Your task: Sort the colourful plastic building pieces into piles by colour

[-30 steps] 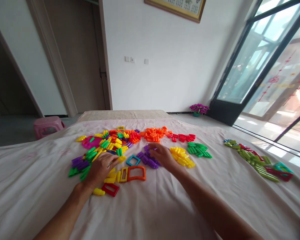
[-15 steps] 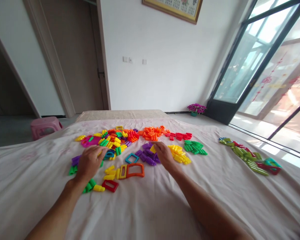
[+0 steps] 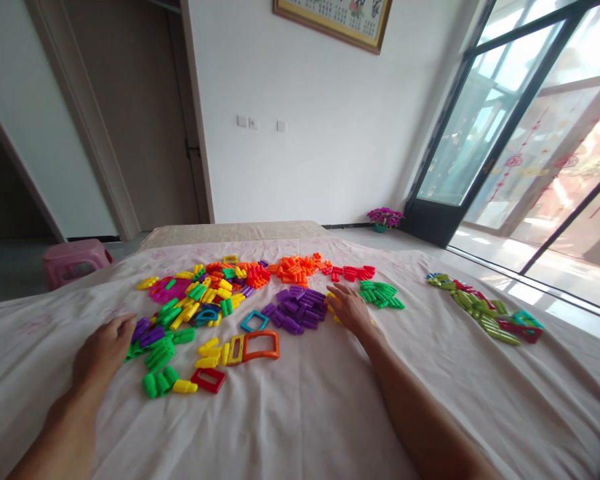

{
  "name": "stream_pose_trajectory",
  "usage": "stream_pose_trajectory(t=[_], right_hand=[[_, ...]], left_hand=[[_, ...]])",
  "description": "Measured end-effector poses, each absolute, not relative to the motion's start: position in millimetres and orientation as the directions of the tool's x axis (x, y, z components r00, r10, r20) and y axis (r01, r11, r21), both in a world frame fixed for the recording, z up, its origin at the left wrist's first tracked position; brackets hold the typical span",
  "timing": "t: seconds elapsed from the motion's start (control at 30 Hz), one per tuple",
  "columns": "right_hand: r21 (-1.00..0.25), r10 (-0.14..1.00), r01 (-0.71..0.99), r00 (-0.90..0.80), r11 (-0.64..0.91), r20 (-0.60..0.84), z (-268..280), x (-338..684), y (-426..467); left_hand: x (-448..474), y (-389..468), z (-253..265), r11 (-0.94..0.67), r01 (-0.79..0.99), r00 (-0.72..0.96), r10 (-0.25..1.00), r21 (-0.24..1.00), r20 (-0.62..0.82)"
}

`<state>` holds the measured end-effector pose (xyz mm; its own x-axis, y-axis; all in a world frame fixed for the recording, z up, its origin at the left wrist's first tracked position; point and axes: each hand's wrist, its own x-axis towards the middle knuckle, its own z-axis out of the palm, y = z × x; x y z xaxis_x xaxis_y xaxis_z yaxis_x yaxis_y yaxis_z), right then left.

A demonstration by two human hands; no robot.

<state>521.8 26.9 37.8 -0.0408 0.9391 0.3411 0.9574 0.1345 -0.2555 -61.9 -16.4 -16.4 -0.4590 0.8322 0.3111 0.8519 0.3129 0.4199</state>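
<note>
The person's right hand reaches down over the yellow pile, fingers loosely bent and spread a little, the tips among the pieces; whether they have hold of one I cannot tell from here. The left hand is well apart from it, fingers half curled, tips just beside some purple pieces at the near left; I cannot tell if anything is pinched there.

Next to the left hand, green pieces lie under and around those purple ones. Right beside the yellow pile sits the purple pile, and a green pile lies on its other side. Between the hands are open frames: a blue frame, a yellow frame touching an orange frame, and a red frame nearer the person. Bare cloth shows through the orange one.

Farther back, a mixed heap of many colours spreads beside a pink plate, which has a small green piece on it. An orange pile and a red row run along behind. Olive pieces lie well off to the right, mixed with red and turquoise ones.

Beyond the cloth, a green pot on the floor holds purple flowers, and a pink stool stands at left.
</note>
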Motion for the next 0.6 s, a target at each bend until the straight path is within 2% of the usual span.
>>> stream_pose_trajectory(t=[0.13, 0.47, 0.6], right_hand=[[-0.212, 0.955, 0.968, -0.072, 0.137, 0.289, 38.8, 518.8, 26.7], [-0.122, 0.946, 0.989, -0.036, 0.079, 0.322, 33.1, 521.8, 28.4], [-0.124, 0.961, 0.987, -0.071, 0.107, 0.267, 36.9, 522.7, 30.9]], left_hand=[[-63.0, -16.3, -12.3, 0.348, 0.828, -0.47, 0.858, 0.44, 0.207], [-57.5, -18.4, -7.6, 0.36, 0.827, -0.467, 0.868, 0.432, 0.171], [-55.2, -18.7, -6.3, 0.374, 0.836, -0.461, 0.876, 0.402, 0.144]])
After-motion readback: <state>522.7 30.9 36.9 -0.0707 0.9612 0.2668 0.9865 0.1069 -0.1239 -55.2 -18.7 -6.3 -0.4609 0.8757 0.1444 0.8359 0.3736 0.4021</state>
